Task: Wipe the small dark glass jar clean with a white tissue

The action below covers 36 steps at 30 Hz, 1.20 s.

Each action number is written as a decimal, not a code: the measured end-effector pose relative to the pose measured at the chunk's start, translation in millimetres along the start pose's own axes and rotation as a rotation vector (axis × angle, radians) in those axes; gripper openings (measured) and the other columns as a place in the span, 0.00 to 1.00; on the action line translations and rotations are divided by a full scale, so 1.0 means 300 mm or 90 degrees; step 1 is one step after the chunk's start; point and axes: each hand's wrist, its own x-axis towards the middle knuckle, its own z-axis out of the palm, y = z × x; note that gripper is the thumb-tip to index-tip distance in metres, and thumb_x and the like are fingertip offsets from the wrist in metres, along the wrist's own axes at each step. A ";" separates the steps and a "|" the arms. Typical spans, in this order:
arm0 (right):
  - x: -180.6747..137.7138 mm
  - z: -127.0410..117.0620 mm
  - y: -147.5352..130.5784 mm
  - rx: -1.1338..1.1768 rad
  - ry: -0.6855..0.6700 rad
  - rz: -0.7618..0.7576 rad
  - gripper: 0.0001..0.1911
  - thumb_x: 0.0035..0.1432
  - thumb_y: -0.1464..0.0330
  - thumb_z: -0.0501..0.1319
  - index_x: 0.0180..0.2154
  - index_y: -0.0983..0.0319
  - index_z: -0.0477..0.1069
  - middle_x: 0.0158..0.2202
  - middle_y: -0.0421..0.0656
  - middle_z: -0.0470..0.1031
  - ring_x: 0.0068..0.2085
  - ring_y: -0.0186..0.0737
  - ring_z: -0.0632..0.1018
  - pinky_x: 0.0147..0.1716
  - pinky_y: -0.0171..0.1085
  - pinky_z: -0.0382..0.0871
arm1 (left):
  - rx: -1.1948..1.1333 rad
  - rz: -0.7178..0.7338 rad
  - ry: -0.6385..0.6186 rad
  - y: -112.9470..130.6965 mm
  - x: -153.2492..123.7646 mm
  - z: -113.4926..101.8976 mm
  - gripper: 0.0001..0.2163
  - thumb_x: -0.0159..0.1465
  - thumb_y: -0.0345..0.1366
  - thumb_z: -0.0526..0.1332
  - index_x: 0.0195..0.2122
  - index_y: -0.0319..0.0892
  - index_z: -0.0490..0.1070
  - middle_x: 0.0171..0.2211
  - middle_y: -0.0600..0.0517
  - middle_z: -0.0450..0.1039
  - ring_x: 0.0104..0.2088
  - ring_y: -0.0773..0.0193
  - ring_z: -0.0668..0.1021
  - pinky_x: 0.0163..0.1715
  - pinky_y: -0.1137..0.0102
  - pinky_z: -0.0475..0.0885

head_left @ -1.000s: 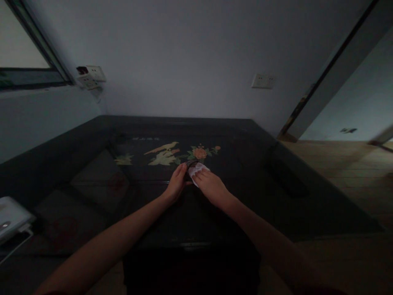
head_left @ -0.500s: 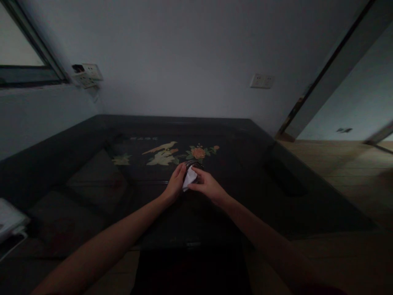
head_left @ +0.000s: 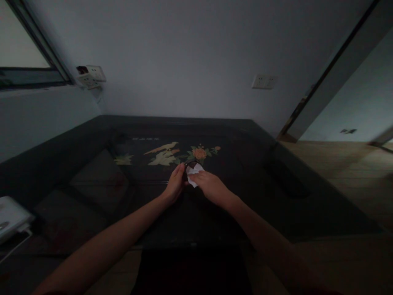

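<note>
My left hand is closed round the left side of a small dark object with a thin, shiny curved rim; its exact kind is too dim to make out. A crumpled white tissue lies against this object. With its fingers laid over the tissue, my right hand presses it onto the dark surface. Both hands meet above the middle of a dark glossy table, just in front of the flower and bird picture on its top.
A dark oblong item lies on the table's right side. At the left edge stands a white box-like device with a white cable. Wall sockets sit on the wall behind the table. Wooden floor shows at the right.
My right hand has turned over, its fingers now flat across the tissue rather than pinching its edge. The tissue has spread and shifted slightly right. My left hand keeps its hold.
</note>
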 end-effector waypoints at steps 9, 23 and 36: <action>-0.004 -0.016 0.012 0.003 -0.003 -0.019 0.19 0.57 0.80 0.53 0.50 0.67 0.71 0.49 0.53 0.75 0.52 0.45 0.74 0.57 0.45 0.61 | 0.020 0.002 -0.019 0.000 -0.006 -0.002 0.19 0.55 0.49 0.64 0.41 0.41 0.70 0.33 0.52 0.74 0.27 0.67 0.74 0.20 0.76 0.69; 0.033 0.042 -0.032 0.497 0.144 0.173 0.28 0.50 0.76 0.62 0.55 0.66 0.66 0.52 0.51 0.74 0.52 0.47 0.75 0.53 0.44 0.66 | 0.026 0.072 -0.012 -0.021 0.015 0.001 0.18 0.57 0.47 0.63 0.42 0.41 0.72 0.41 0.50 0.76 0.41 0.63 0.76 0.43 0.71 0.68; 0.016 0.017 -0.003 -0.090 0.031 -0.037 0.16 0.62 0.76 0.53 0.51 0.68 0.68 0.46 0.52 0.76 0.49 0.45 0.75 0.52 0.43 0.66 | -0.036 -0.003 0.002 0.008 -0.006 0.003 0.12 0.59 0.43 0.62 0.40 0.41 0.71 0.33 0.52 0.75 0.28 0.67 0.76 0.23 0.76 0.70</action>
